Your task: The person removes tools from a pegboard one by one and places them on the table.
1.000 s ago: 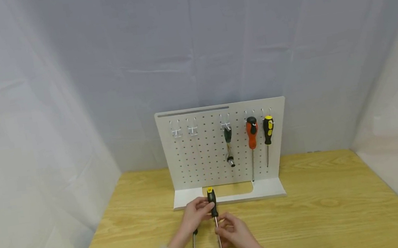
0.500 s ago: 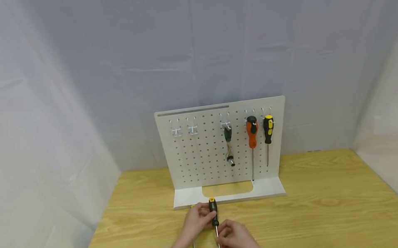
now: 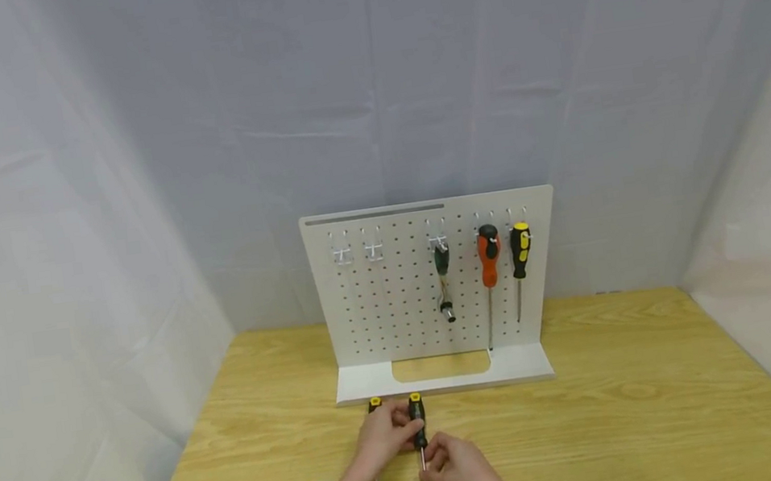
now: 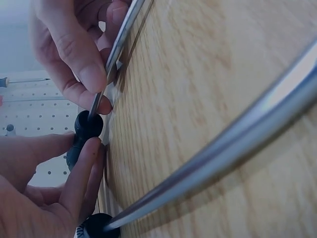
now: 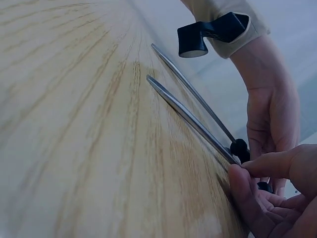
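A screwdriver with a black handle and yellow end (image 3: 417, 409) lies or hovers just above the wooden table; I cannot tell which. My left hand (image 3: 384, 434) grips its handle between thumb and fingers. Farther down, my right hand (image 3: 459, 468) pinches the metal shaft, as the right wrist view shows with the shaft (image 5: 193, 119) leaving my fingertips. To the left, a second screwdriver with a yellow-ended black handle (image 3: 374, 404) lies roughly parallel, partly hidden by my left hand and forearm. Its shaft (image 4: 198, 176) crosses the left wrist view. Both tips look flat in the right wrist view.
Behind my hands a white pegboard (image 3: 388, 313) stands on the table (image 3: 634, 403). On it hang a green-handled ratchet (image 3: 444, 281), a red-and-black screwdriver (image 3: 490, 259) and a yellow-and-black screwdriver (image 3: 520, 251). Two bare hooks (image 3: 374, 250) sit at its left.
Both hands have drawn the held screwdriver toward me, away from the pegboard, and its handle now lines up with the second one. The second screwdriver's yellow end has come into view.
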